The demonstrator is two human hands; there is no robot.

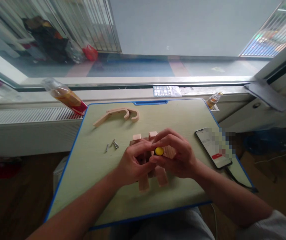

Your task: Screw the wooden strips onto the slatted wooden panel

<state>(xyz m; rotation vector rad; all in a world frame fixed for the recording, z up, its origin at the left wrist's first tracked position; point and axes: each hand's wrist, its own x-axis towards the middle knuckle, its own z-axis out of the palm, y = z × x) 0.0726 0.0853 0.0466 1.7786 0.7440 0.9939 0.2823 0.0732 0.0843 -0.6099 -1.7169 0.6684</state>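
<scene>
On the window-side desk, both hands seemingly pinch a yellow knob.

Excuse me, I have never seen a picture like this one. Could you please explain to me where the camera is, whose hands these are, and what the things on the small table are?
The camera sits on a person's head and looks down, so both arms belong to that person. There is no machine here. The left hand and the right hand meet over a wooden assembly made of pale blocks, which rests on a small table with a blue edge. The right hand pinches a small yellow piece against the wood. On the table also lie curved wooden pieces, a few screws, and a phone with a cable. Two bottles stand by the table's far corners, one large and one small, below a window.
</scene>
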